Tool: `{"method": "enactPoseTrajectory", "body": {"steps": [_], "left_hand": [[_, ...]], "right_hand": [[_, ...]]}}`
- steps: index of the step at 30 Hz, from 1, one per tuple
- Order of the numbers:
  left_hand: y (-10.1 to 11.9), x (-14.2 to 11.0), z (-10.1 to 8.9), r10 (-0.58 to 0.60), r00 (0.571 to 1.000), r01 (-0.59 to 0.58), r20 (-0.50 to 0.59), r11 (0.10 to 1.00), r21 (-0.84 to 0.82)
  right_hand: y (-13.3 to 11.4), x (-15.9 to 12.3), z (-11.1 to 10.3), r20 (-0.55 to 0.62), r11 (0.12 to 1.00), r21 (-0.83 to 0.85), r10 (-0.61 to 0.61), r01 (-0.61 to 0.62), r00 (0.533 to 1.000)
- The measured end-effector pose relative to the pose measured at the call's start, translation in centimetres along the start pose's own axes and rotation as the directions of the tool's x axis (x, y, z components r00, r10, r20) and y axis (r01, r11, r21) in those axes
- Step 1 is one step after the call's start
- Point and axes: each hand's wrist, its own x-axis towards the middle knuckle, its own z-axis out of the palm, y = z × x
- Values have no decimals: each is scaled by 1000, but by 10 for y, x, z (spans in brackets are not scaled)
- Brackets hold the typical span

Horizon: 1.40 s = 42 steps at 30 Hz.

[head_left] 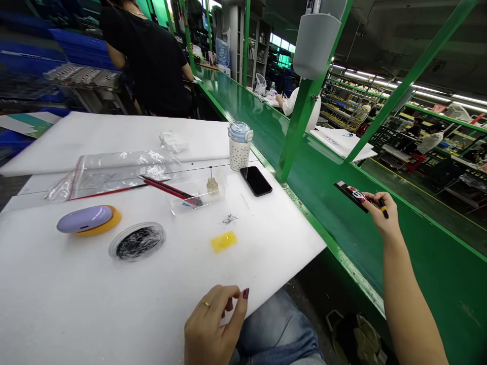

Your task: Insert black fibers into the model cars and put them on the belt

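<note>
My right hand (pixel 382 215) reaches out over the green conveyor belt (pixel 335 172) and grips the near end of a narrow black board (pixel 352 195) with red and white parts; a black and yellow tool also sticks out of its fingers. My left hand (pixel 215 322) rests at the near edge of the white foam sheet (pixel 76 304), fingers loosely curled, thumb and forefinger close together, nothing visible in them. A yellow tag (pixel 224 242) and a small pile of thin dark pins (pixel 229 219) lie just beyond it.
On the sheet: a round dish of dark pins (pixel 137 241), a purple and yellow disc (pixel 88 220), red tweezers (pixel 167 190), a small bottle (pixel 212 185), a plastic bag (pixel 114 172), a black phone (pixel 256 180), a dotted cup (pixel 239 146). A person in black (pixel 152 56) stands behind.
</note>
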Motion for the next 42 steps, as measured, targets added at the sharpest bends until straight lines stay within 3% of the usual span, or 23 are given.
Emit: {"method": "enactPoseTrajectory", "body": {"steps": [10,19,23,30,33,37,42], "left_hand": [[0,-1,1,-10,1000,10,12,1000,2],[-2,-3,0,-9,999,9,33,1000,5],[-4,-3,0,1,999,-1,36,1000,7],[-17,-4,4,120,993,-120,10,993,2],[-14,-5,4,77,997,-77,18,997,8],[-6,-6,4,11,999,-11,33,1000,-1],[-4,-7,4,5,999,-5,50,1000,12]], "right_hand": [[-39,21,-14,121,998,-59,-7,15,993],[-60,26,-11,99,995,-80,-57,65,993],[-42,27,-8,98,988,-123,-86,98,991],[53,6,17,61,947,-317,-40,58,997],[77,-6,21,69,930,-367,0,26,998],[75,-20,10,20,930,-367,4,3,1000],[41,-39,-8,-24,959,-285,-5,-2,1000]]}}
